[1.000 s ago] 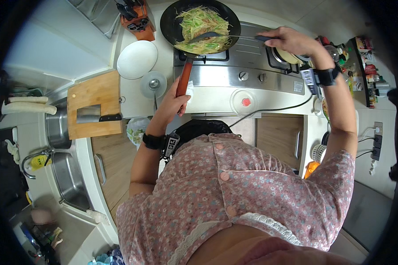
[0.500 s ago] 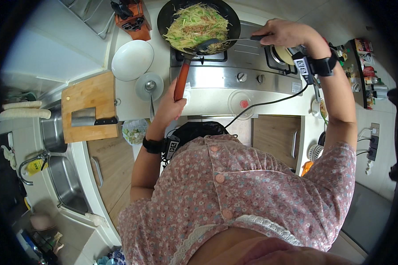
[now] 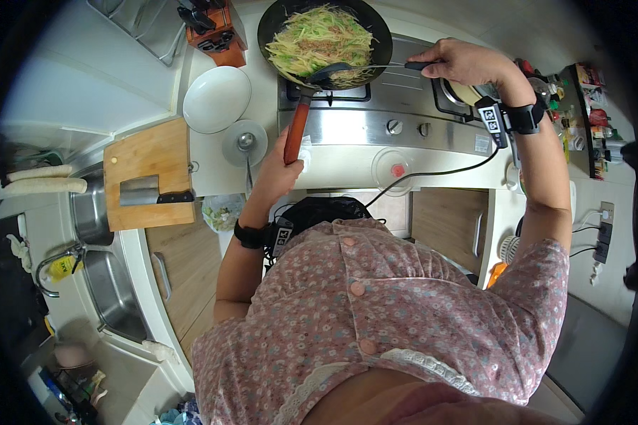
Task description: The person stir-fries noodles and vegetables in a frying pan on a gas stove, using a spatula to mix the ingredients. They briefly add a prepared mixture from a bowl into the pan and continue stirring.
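Open lane: bare steel of stove, btwn pan & R burner, below spatula. Spatula in R hand bars way farther up. Handle + L hand block L–R travel along counter front. R of handle: room either side of dish, but cable crosses dish in view, ht can't tell. L of handle tight: bowl w/ spoon, plate; board beyond, bare wood above cleaver. Knife block hems plate's far side.
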Action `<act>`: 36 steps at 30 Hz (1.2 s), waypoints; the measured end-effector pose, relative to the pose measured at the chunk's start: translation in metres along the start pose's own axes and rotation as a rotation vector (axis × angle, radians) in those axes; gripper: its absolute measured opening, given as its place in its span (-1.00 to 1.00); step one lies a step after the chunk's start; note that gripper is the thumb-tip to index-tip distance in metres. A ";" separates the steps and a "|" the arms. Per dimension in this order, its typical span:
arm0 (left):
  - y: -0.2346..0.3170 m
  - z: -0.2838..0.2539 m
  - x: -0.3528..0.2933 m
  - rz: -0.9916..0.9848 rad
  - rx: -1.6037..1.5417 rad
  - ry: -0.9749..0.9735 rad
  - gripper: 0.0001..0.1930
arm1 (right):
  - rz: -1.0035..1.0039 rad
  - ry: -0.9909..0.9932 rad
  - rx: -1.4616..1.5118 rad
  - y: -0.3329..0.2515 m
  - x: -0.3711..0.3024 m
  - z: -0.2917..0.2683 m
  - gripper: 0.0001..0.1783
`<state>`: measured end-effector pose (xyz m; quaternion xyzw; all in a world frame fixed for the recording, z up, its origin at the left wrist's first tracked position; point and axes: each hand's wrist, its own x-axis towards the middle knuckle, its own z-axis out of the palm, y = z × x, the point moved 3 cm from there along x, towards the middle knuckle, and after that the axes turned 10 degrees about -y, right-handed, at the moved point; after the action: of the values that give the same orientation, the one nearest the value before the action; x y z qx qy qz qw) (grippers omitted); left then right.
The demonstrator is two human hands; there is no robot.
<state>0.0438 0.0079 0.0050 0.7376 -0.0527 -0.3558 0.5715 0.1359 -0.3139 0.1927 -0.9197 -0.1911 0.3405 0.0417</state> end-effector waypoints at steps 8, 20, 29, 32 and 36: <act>0.003 -0.001 0.002 0.017 -0.023 -0.031 -0.19 | 0.022 0.264 0.118 -0.018 0.048 0.033 -0.59; 0.020 -0.023 -0.017 0.066 -0.095 -0.080 -0.23 | -0.153 0.379 -0.533 0.013 0.017 -0.005 -0.46; 0.019 -0.022 -0.015 0.074 -0.105 -0.074 -0.22 | -0.074 0.412 -0.855 0.074 0.094 -0.041 -0.33; 0.015 -0.023 -0.014 0.070 -0.117 -0.096 -0.22 | 0.042 0.398 -0.850 0.072 0.094 -0.036 -0.32; 0.011 -0.022 -0.014 0.059 -0.110 -0.080 -0.23 | 0.214 0.357 -0.795 0.062 0.083 -0.022 -0.32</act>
<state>0.0503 0.0282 0.0234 0.6884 -0.0774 -0.3705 0.6187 0.2279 -0.3388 0.1465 -0.9232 -0.2005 0.0788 -0.3183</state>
